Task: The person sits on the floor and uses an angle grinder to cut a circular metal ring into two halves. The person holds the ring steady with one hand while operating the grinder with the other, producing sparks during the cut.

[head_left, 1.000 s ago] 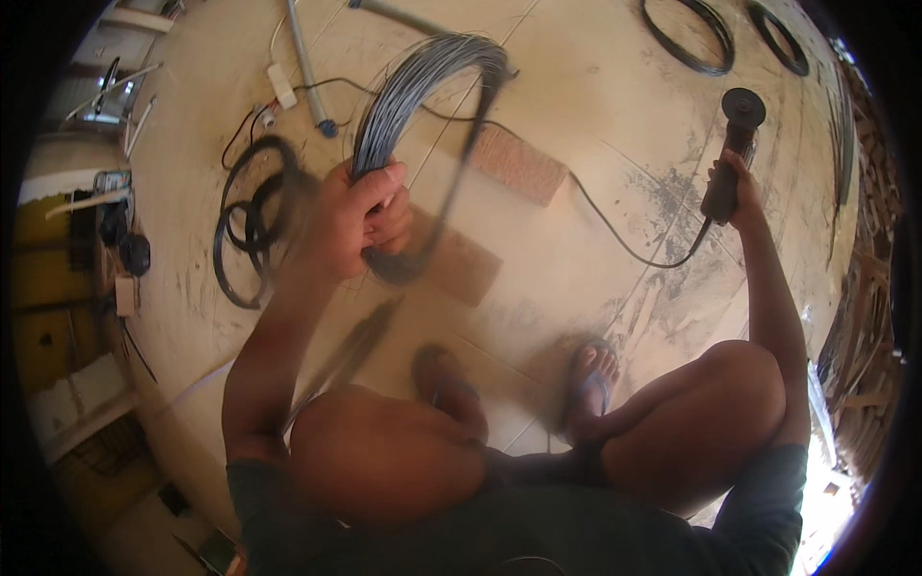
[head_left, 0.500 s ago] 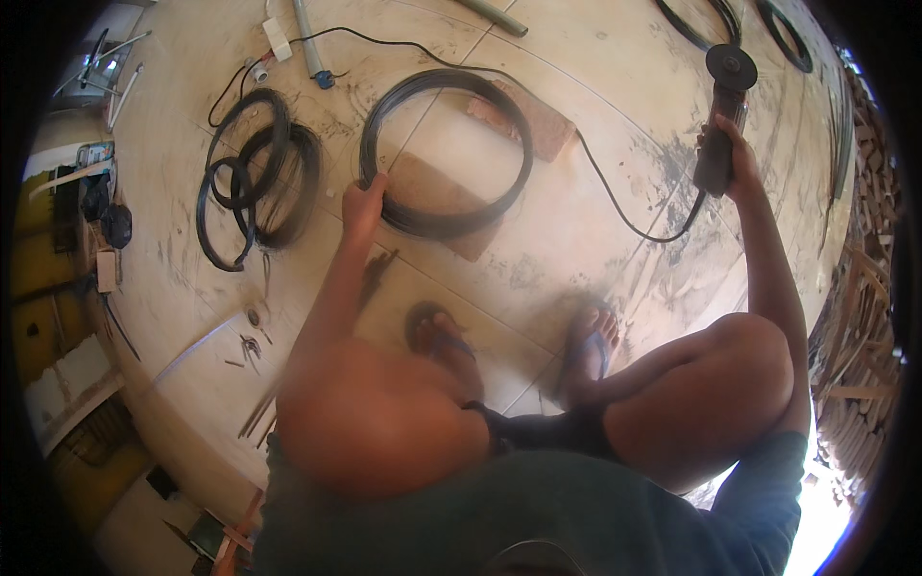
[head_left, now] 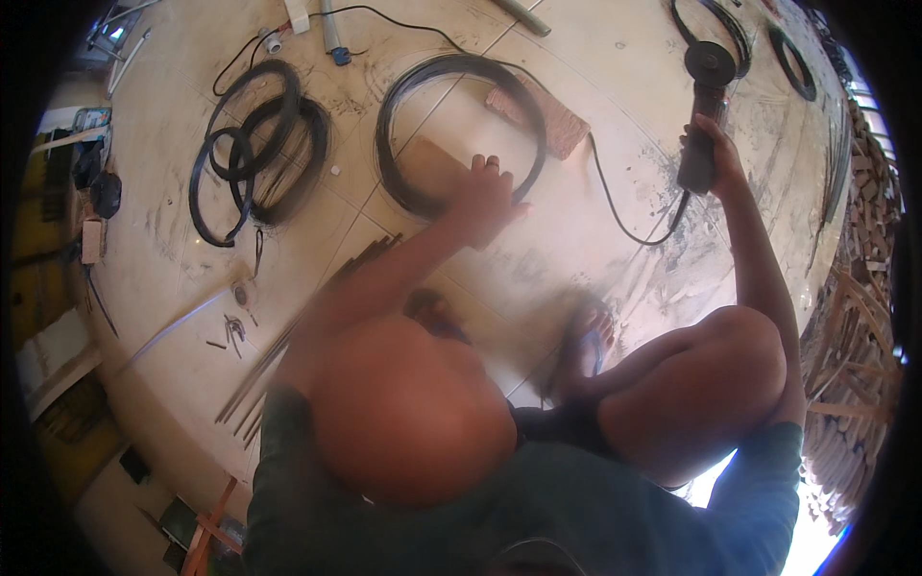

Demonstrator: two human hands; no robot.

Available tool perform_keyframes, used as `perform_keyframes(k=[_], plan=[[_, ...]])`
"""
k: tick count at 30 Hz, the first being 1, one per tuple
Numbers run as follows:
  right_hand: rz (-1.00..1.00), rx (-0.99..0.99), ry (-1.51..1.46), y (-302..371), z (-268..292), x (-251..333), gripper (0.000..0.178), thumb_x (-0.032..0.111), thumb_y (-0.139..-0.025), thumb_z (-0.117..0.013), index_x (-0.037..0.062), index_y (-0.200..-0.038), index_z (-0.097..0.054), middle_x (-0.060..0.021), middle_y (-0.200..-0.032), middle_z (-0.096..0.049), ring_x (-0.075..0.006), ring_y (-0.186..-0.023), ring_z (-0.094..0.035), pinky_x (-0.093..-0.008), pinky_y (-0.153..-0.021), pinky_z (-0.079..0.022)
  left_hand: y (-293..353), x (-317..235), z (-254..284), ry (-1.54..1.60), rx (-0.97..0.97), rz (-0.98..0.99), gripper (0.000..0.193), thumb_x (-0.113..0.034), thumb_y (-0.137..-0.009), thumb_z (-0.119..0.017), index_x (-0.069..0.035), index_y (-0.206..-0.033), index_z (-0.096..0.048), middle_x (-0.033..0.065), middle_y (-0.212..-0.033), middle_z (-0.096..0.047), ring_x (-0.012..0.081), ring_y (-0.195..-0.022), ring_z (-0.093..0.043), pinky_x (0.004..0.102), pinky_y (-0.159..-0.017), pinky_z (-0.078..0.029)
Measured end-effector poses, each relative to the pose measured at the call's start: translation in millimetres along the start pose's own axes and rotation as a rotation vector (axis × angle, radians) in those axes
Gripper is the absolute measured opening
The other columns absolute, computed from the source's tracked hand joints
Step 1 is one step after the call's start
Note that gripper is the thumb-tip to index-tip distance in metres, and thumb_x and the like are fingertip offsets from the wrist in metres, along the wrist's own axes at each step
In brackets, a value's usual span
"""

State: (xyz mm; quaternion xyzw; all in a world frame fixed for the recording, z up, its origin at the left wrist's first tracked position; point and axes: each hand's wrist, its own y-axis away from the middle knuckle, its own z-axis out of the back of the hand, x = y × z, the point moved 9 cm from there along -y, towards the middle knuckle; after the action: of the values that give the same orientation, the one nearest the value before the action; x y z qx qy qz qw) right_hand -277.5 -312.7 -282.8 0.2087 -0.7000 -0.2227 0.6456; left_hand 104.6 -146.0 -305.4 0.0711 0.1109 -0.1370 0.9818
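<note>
In my right hand (head_left: 722, 158) is an angle grinder (head_left: 701, 154), gripped by its dark body and held up with its disc at the top. Its cord leaves the lower end. My left hand (head_left: 488, 200) is over the near edge of a large coil of black wire (head_left: 389, 158), its thumb apart from the partly bent fingers. It holds nothing that I can see, and whether it touches the wire I cannot tell. Inside the coil lies a flat brown block (head_left: 432, 165). A reddish brick (head_left: 565, 132) lies under the coil's far right side.
Smaller black coils (head_left: 274, 144) lie on the tiled floor at left, and more coils (head_left: 792, 62) at far right. Thin rods (head_left: 288, 350) lie beside my left knee. The black cord (head_left: 615, 211) runs across the floor. Stacked wood (head_left: 869, 278) stands along the right.
My left hand has let go of the coil's left edge and moved right, over its near edge. My right hand keeps hold of the grinder. The view has shifted slightly.
</note>
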Motion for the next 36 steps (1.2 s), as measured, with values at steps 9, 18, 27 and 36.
perform_keyframes(k=[9,18,27,36], plan=[[0.035,0.049,0.122,13,-32,7,0.051,0.040,-0.090,-0.079,-0.0008,-0.116,-0.064,-0.0107,-0.093,-0.070,-0.0187,-0.079,-0.070,-0.0338,-0.071,-0.059,5,-4,-13,-0.030,-0.056,-0.110,0.036,-0.036,-0.089,-0.071,-0.006,-0.109,-0.067,0.0092,-0.118,-0.064,0.0265,-0.118,-0.056,0.0486,-0.090,-0.045],[0.078,0.055,0.164,1,-38,9,0.051,0.042,-0.089,-0.080,0.0005,-0.116,-0.066,-0.0098,-0.094,-0.071,-0.0175,-0.080,-0.070,-0.0325,-0.071,-0.058,29,13,-3,-0.019,0.037,-0.198,0.033,-0.031,-0.093,-0.071,-0.010,-0.117,-0.063,0.0094,-0.113,-0.065,0.0272,-0.109,-0.061,0.0468,-0.094,-0.044],[0.030,0.044,0.220,-2,-41,-3,0.046,0.039,-0.092,-0.077,0.0003,-0.113,-0.065,-0.0082,-0.090,-0.070,-0.0167,-0.077,-0.069,-0.0307,-0.068,-0.056,82,-31,-5,-0.066,-0.185,-0.319,0.034,-0.029,-0.089,-0.072,-0.013,-0.119,-0.069,0.0136,-0.135,-0.055,0.0340,-0.132,-0.042,0.0609,-0.107,-0.030],[0.097,0.000,0.238,11,-35,7,0.048,0.038,-0.093,-0.076,-0.0001,-0.118,-0.061,-0.0082,-0.095,-0.068,-0.0169,-0.081,-0.069,-0.0317,-0.067,-0.058,221,-3,-47,0.453,0.238,-0.439,0.034,-0.018,-0.092,-0.065,-0.008,-0.124,-0.065,0.0079,-0.101,-0.068,0.0263,-0.100,-0.065,0.0451,-0.093,-0.049]])
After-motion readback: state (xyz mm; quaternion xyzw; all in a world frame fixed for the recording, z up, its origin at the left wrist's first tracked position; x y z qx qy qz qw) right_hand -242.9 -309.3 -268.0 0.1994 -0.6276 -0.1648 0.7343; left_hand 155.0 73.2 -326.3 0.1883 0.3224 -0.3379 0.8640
